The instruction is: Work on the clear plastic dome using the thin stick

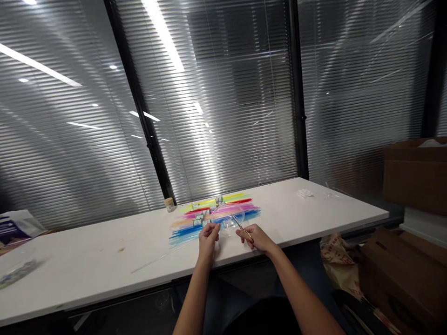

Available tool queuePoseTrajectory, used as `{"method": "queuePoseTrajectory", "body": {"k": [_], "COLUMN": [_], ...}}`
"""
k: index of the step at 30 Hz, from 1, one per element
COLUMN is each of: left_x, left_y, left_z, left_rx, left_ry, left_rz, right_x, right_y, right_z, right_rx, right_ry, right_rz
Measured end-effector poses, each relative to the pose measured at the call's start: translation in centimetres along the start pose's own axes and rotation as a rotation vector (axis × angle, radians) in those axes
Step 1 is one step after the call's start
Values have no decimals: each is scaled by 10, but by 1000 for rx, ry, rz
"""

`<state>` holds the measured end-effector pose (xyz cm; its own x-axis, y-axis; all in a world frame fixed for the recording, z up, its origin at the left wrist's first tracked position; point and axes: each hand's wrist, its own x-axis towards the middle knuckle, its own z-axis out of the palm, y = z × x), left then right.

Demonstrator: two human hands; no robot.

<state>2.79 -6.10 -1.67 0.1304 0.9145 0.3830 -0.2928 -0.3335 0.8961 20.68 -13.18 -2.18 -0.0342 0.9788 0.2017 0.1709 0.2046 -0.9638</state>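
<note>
My right hand (pixel 256 237) is closed around a pair of scissors (pixel 240 227), whose blades point forward and left over the table. My left hand (pixel 208 236) is pinched, apparently on a thin clear strand (pixel 153 263) that trails across the tabletop to the left. A see-through loop (pixel 228 204) arches just beyond both hands, and a small clear object (pixel 228 224) lies between them, too blurred to name. Behind are bundles of coloured sticks, including blue ones (pixel 249 215), red ones (pixel 240 202) and yellow ones (pixel 237 195), several with paper labels.
On the white table (pixel 91 260) stand a small tan-lidded jar (pixel 169 204) at the back and a clear packet (pixel 17 273) at the left. Crumpled white material (pixel 305 193) lies to the right. Cardboard boxes (pixel 401 265) and a printed bag (pixel 338 260) crowd the floor at right.
</note>
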Motion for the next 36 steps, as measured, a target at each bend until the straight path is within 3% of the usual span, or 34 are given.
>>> {"method": "queuePoseTrajectory", "body": {"k": [6, 15, 36], "left_x": [1, 0, 0], "left_y": [-3, 3, 0], "left_z": [-2, 0, -1], "left_rx": [15, -91, -78], "left_ry": [0, 162, 162], "left_rz": [29, 20, 17], "right_x": [2, 5, 1], "right_y": [2, 7, 1], "right_z": [0, 0, 1], "right_rx": [-13, -38, -73], "right_ry": [22, 73, 102], "right_rz": [6, 5, 7]}}
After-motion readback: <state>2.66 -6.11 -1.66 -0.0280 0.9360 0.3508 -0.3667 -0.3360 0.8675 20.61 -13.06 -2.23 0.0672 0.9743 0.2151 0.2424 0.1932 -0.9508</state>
